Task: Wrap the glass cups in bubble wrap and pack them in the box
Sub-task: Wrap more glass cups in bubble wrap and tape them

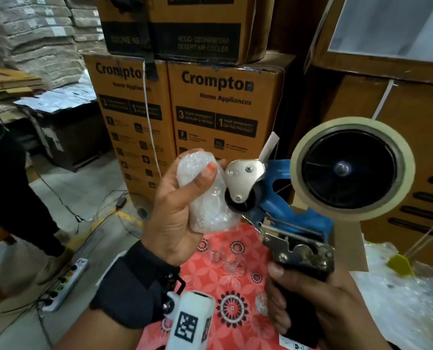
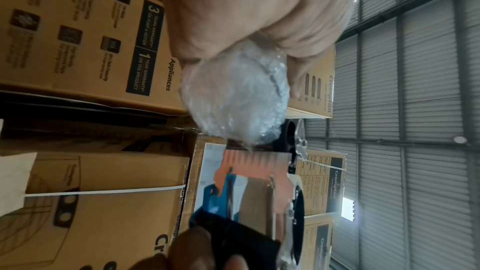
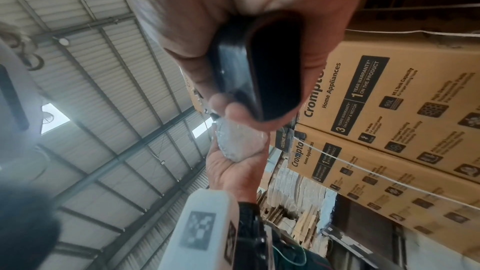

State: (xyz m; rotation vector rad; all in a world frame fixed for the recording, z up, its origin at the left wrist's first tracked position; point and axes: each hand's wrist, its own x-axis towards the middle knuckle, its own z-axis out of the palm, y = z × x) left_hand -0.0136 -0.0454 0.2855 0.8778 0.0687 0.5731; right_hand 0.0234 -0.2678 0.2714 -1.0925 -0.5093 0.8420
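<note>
We are taping a wrapped cup: our left hand grips the bundle, thumb pressed on top, while our right hand clamps the tape gun handle, its roller touching the bundle's right side. Next, we judge, tape must be drawn across the loose wrap. Bare cups wait below the bundle on the red cloth.

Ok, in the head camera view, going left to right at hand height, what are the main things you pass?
Left hand holding the bubble-wrapped cup → tape dispenser's metal roller head → blue dispenser frame → tape roll.
</note>
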